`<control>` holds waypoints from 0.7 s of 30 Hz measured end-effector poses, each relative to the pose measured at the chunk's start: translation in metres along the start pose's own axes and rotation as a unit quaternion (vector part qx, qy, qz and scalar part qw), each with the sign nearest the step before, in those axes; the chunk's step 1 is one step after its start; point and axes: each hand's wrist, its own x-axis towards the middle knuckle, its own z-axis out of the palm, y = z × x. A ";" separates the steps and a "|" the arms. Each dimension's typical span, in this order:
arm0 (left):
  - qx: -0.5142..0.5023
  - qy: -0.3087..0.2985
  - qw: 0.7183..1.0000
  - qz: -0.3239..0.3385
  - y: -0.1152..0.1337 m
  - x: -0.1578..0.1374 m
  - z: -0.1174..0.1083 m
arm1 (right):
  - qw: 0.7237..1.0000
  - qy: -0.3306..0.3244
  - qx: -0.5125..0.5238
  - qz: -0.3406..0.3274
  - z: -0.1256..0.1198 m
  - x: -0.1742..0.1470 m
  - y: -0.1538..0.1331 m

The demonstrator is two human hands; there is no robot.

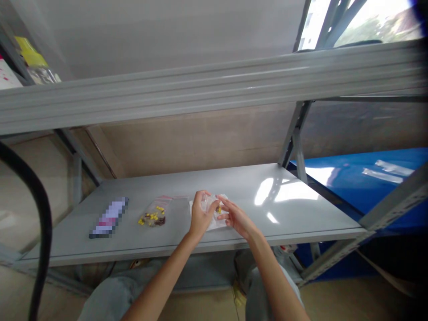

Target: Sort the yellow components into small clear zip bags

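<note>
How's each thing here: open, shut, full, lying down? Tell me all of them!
Left hand: grip closed on clear plastic
Right hand: fingers bent, beside a small yellow-and-brown piece; can't tell if holding it
Zip bag: lying down, yellow and brown pieces inside; can't tell if sealed
White sheet: lying under the hands
Phone: lying flat, screen blurred
Black cable: curved

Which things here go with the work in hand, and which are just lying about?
In use, or likely so:
- clear plastic item in the left hand
- small yellow-and-dark piece by the right hand's fingers
- white sheet beneath
- yellow and dark pieces, bagged

Probably just lying about:
- phone
- yellow-topped container, upper shelf
</note>
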 end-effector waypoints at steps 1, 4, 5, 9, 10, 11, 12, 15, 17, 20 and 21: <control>-0.009 -0.002 1.000 -0.007 -0.005 -0.004 0.000 | 1.000 0.001 -0.002 -0.005 -0.004 -0.001 -0.002; -0.051 -0.017 0.998 -0.026 -0.015 -0.010 0.001 | 1.000 -0.003 -0.031 -0.006 -0.009 -0.006 -0.002; -0.069 -0.020 0.997 -0.031 -0.016 -0.011 0.003 | 0.999 -0.009 -0.041 0.001 -0.009 -0.007 -0.001; -0.115 0.017 0.992 -0.051 -0.011 -0.005 0.016 | 0.997 -0.045 -0.058 0.037 -0.003 -0.009 0.002; -0.118 0.032 0.991 -0.057 -0.010 -0.003 0.020 | 0.997 -0.044 -0.059 0.036 -0.002 -0.008 0.002; -0.119 0.042 0.990 -0.062 -0.008 -0.001 0.022 | 0.997 -0.035 -0.059 0.030 -0.002 -0.006 0.002; -0.114 0.050 0.990 -0.066 -0.007 0.000 0.025 | 0.998 -0.021 -0.056 0.019 -0.003 -0.004 0.002; -0.068 0.059 0.994 -0.067 -0.010 -0.001 0.026 | 0.998 0.031 -0.045 -0.012 -0.011 0.003 0.002; -0.030 0.063 0.996 -0.061 -0.019 -0.005 0.023 | 0.997 0.054 -0.055 -0.009 -0.019 0.006 0.002; 0.041 0.041 0.998 -0.037 -0.038 -0.011 0.018 | 0.992 0.088 -0.087 0.006 -0.029 0.007 0.001; 0.071 0.022 0.997 -0.025 -0.045 -0.012 0.016 | 0.990 0.101 -0.097 0.005 -0.031 0.006 0.001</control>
